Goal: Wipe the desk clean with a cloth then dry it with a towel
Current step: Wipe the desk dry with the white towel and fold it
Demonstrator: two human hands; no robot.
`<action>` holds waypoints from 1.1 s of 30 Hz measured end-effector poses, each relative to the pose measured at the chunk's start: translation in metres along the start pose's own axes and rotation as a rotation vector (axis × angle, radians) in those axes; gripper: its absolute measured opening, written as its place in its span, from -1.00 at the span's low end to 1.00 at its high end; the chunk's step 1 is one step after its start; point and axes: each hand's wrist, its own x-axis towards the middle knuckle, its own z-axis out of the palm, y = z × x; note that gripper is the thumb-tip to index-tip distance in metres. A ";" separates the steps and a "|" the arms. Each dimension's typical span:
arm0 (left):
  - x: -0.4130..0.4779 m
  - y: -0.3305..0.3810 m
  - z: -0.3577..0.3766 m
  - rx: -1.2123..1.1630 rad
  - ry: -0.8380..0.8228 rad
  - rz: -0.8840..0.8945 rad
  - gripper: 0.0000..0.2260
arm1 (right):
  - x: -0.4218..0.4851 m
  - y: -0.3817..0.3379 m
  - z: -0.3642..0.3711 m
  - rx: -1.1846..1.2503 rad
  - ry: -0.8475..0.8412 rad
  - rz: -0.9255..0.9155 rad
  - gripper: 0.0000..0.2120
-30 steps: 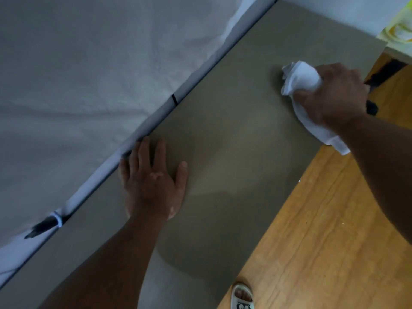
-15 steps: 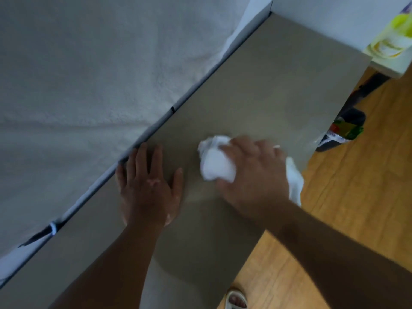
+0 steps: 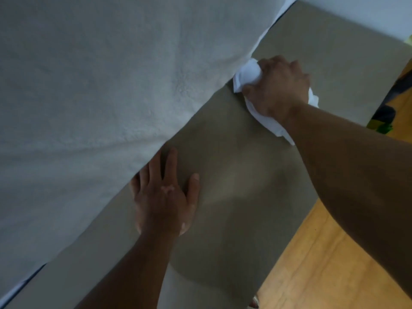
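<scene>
The desk is a long grey-brown slab running from lower left to upper right. My right hand is shut on a crumpled white cloth and presses it onto the desk at its far edge, against the white fabric. Part of the cloth trails under my wrist. My left hand lies flat on the desk with fingers spread, holding nothing, its fingertips touching the fabric's edge.
A large white textured fabric covers the whole left side and borders the desk's far edge. A wooden floor lies at lower right. Dark and green items sit on the floor past the desk's right end.
My right hand has swept the cloth from beside my left hand up and right to the desk's far edge. My left hand stays flat in place.
</scene>
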 end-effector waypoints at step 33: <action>0.001 -0.004 0.003 -0.077 0.013 0.031 -0.31 | -0.122 -0.064 0.015 0.076 0.005 -0.150 -0.56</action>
